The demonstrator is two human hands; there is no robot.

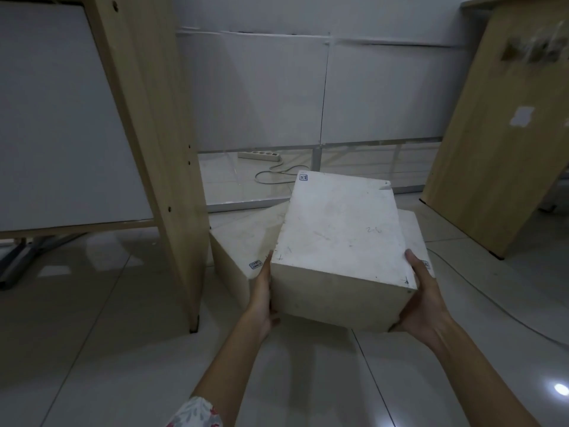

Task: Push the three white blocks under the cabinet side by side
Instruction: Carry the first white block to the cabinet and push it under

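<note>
I hold a large white block [338, 238] in both hands, lifted off the floor. My left hand [263, 298] grips its near left side and my right hand [423, 300] grips its near right corner, thumb on the top face. Two other white blocks lie on the floor behind it: one to the left [238, 241] with a small label, one to the right [414, 232], mostly hidden. The white cabinet [261, 97] stands against the back wall with a low gap beneath it.
A wooden shelf unit [154, 118] stands close on the left, a wooden panel [498, 134] leans on the right. A power strip [260, 155] and its cable lie under the cabinet. Another cable [492, 303] runs across the tiled floor at right.
</note>
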